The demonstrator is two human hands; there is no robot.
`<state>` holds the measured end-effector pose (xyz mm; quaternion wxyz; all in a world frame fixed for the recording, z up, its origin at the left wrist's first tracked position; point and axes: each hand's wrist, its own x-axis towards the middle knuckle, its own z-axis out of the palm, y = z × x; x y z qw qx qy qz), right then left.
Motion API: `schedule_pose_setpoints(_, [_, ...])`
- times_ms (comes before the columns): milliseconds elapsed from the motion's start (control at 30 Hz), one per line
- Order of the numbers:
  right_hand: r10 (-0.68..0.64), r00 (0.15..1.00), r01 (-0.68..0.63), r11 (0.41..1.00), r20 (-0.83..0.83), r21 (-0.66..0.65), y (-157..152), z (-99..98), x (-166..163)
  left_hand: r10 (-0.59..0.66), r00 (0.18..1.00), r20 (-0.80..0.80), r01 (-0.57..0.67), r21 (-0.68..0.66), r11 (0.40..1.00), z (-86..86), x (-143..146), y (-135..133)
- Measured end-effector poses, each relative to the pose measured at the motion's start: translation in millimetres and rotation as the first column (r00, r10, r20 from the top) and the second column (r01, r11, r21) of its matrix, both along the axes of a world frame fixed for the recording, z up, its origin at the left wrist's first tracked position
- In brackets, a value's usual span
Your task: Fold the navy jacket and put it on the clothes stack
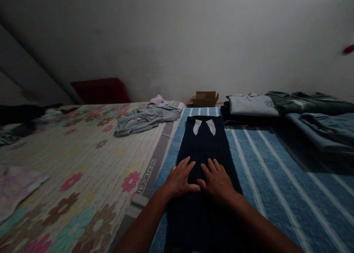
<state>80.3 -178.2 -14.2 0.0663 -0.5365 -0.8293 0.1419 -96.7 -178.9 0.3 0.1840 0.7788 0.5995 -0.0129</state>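
Observation:
A dark navy garment [204, 146], folded into a long narrow strip, lies flat on the blue striped sheet [251, 161]. Two white pointed patches show near its far end. Both of my hands rest on the middle of the cloth, palms down. My left hand [181, 177] has its fingers spread, its thumb pointing inward. Beside it, my right hand [217, 179] lies with fingers stretched forward, the two thumbs almost meeting. The near end of the garment is dark and partly covered by my right forearm.
A crumpled grey garment [146, 116] lies on the floral mat [91, 164] to the left. Folded clothes [251, 105] and jeans [329, 131] are stacked at the right. Behind the bed edge stands an open cardboard box [205, 98]. A pinkish cloth [19, 186] lies far left.

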Motion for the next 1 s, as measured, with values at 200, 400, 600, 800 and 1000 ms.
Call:
schedule_pose_setpoints(200, [-0.014, 1.000, 0.015, 0.997, -0.017, 0.076, -2.8, -2.3, 2.2, -0.018, 0.998, 0.053, 0.016, 0.037, 0.999, -7.0, -5.6, -3.8])
schedule_pose_setpoints(400, [0.119, 0.986, -0.078, 0.949, -0.116, 0.305, -24.0, 0.5, 8.0, -0.032, 0.990, 0.141, 0.014, 0.122, 0.992, -14.8, -11.6, -12.6])
schedule_pose_setpoints(600, [0.341, 0.922, -0.204, 0.830, -0.183, 0.519, -64.9, -8.0, 8.0, -0.070, 0.971, 0.229, 0.013, 0.241, 0.970, -10.8, -12.0, -21.2])
schedule_pose_setpoints(800, [0.442, 0.897, -0.329, 0.679, -0.008, 0.657, -77.2, -43.1, 10.3, -0.100, 0.966, 0.239, 0.017, 0.328, 0.945, -3.4, -10.5, -33.2])
schedule_pose_setpoints(1000, [0.425, 0.899, -0.343, 0.537, 0.103, 0.771, -73.4, -53.4, 17.6, -0.181, 0.965, 0.188, 0.091, 0.408, 0.909, 0.2, -8.9, -54.9])
